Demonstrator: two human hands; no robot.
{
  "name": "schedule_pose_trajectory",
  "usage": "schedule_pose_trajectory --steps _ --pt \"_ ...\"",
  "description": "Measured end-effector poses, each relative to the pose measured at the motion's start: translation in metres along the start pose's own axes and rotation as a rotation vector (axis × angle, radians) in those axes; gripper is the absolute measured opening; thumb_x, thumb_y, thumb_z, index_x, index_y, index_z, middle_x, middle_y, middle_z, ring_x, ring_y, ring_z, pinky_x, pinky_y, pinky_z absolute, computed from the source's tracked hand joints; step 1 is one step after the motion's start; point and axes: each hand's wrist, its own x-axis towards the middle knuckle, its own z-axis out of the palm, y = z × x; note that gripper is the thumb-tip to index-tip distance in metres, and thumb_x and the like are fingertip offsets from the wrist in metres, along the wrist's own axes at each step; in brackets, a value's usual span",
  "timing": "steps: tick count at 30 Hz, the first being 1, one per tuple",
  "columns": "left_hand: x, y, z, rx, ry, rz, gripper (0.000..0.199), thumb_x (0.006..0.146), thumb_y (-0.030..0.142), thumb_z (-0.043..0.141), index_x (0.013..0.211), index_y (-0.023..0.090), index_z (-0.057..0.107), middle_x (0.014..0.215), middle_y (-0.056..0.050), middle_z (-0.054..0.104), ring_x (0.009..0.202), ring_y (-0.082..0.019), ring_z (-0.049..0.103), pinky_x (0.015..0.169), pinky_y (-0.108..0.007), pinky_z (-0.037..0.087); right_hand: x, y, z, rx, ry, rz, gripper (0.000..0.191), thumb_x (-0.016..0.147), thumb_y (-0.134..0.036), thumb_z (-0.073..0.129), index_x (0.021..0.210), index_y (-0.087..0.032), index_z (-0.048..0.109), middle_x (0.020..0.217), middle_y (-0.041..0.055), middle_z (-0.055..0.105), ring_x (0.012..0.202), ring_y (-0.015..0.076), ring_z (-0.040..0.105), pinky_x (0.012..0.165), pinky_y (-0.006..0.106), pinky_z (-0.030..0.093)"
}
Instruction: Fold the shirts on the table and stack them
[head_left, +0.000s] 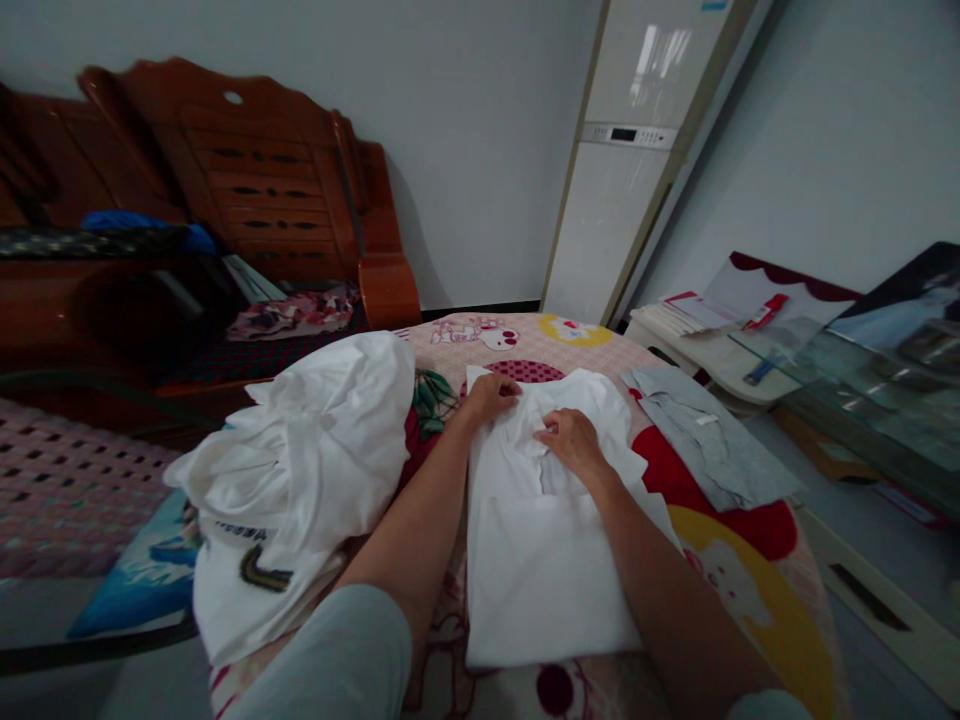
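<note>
A white shirt (547,580) lies partly folded on the round, cloth-covered table in front of me, its lower part flat and its upper part rumpled. My left hand (491,397) is at the upper left of the shirt, its fingers bent and closed on the fabric. Just right of it, my right hand (572,438) has curled fingers pinching the cloth near the middle opening. The fingertips are partly hidden in the white folds. To the left is a loose heap of white clothing (315,450) with dark lettering. A folded grey garment (709,435) lies to the right.
A patterned tablecloth (637,345) covers the table. Beyond it on the left stands a wooden bench (262,180) with cloths on it. A tall white air conditioner (622,170) is at the back. At right are a glass-topped table (885,390) and a white cabinet with papers.
</note>
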Motion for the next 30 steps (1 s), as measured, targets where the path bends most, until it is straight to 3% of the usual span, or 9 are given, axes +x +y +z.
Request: schedule_pose_trajectory --steps 4,8,11,16,18,22,24,26,30 --pt "-0.001 -0.001 0.009 0.005 -0.003 0.038 0.028 0.069 0.009 0.065 0.094 0.014 0.076 0.091 -0.005 0.075 0.08 -0.017 0.067 0.079 -0.026 0.052 0.001 -0.003 -0.003 0.056 -0.039 0.104 0.01 0.07 -0.03 0.076 0.069 -0.022 0.069 0.072 0.0035 0.07 0.071 0.0191 0.062 0.065 0.029 0.039" --pt "-0.001 -0.002 0.009 0.019 -0.012 0.05 0.028 0.07 0.01 0.065 0.095 0.014 0.076 0.091 -0.006 0.075 0.081 -0.018 0.067 0.081 -0.027 0.052 0.0 -0.007 -0.008 0.003 -0.02 0.179 0.017 0.069 -0.036 0.076 0.066 -0.023 0.067 0.071 0.0046 0.07 0.071 0.0204 0.062 0.062 0.029 0.038" --pt "-0.001 -0.003 0.008 0.018 -0.018 0.056 0.026 0.071 0.012 0.065 0.095 0.015 0.076 0.091 -0.005 0.075 0.081 -0.018 0.067 0.081 -0.028 0.052 -0.001 -0.011 -0.013 -0.013 -0.076 0.231 0.022 0.069 -0.039 0.076 0.059 -0.022 0.065 0.067 0.0048 0.068 0.069 0.02 0.062 0.06 0.029 0.037" --pt "-0.002 -0.004 0.009 0.0 -0.026 0.06 0.025 0.073 0.014 0.067 0.096 0.015 0.075 0.093 -0.005 0.074 0.082 -0.016 0.066 0.079 -0.025 0.051 -0.004 -0.012 -0.023 0.146 -0.142 0.232 0.015 0.068 -0.027 0.072 0.059 -0.018 0.064 0.061 0.0012 0.063 0.065 0.0157 0.061 0.057 0.024 0.039" --pt "-0.002 -0.005 0.01 -0.002 -0.024 0.062 0.024 0.073 0.014 0.067 0.096 0.015 0.075 0.093 -0.004 0.074 0.082 -0.016 0.066 0.079 -0.025 0.051 -0.007 -0.011 -0.029 0.328 -0.15 0.26 0.005 0.068 -0.02 0.069 0.069 -0.016 0.066 0.06 -0.0009 0.061 0.058 0.0135 0.059 0.051 0.022 0.039" --pt "-0.002 -0.006 0.012 0.004 -0.011 0.061 0.023 0.073 0.014 0.068 0.095 0.015 0.075 0.094 -0.004 0.074 0.082 -0.015 0.065 0.081 -0.025 0.051 -0.012 -0.011 -0.041 0.604 -0.215 0.31 0.051 0.068 -0.014 0.064 0.119 -0.017 0.063 0.053 -0.0064 0.058 0.041 0.0121 0.054 0.037 0.019 0.033" --pt "-0.002 -0.006 0.013 0.007 0.001 0.056 0.023 0.073 0.014 0.069 0.095 0.016 0.075 0.094 -0.004 0.073 0.083 -0.016 0.065 0.082 -0.026 0.051 -0.014 -0.012 -0.046 0.581 -0.294 0.286 0.061 0.067 -0.012 0.063 0.128 -0.017 0.059 0.048 -0.0067 0.057 0.037 0.0129 0.054 0.034 0.018 0.031" --pt "-0.001 -0.007 0.014 0.008 0.008 0.052 0.023 0.072 0.014 0.068 0.094 0.016 0.075 0.092 -0.004 0.073 0.082 -0.016 0.065 0.082 -0.027 0.051 -0.015 -0.014 -0.05 0.495 -0.377 0.297 0.051 0.068 -0.01 0.061 0.118 -0.014 0.066 0.045 -0.0044 0.058 0.037 0.0143 0.056 0.032 0.018 0.031" --pt "-0.001 -0.007 0.015 -0.011 0.019 0.046 0.021 0.072 0.014 0.068 0.092 0.016 0.075 0.089 -0.003 0.073 0.079 -0.016 0.065 0.08 -0.027 0.051 -0.019 -0.019 -0.055 0.36 -0.571 0.359 0.011 0.069 -0.007 0.057 0.073 -0.013 0.066 0.043 -0.0003 0.058 0.036 0.0149 0.057 0.033 0.018 0.036"
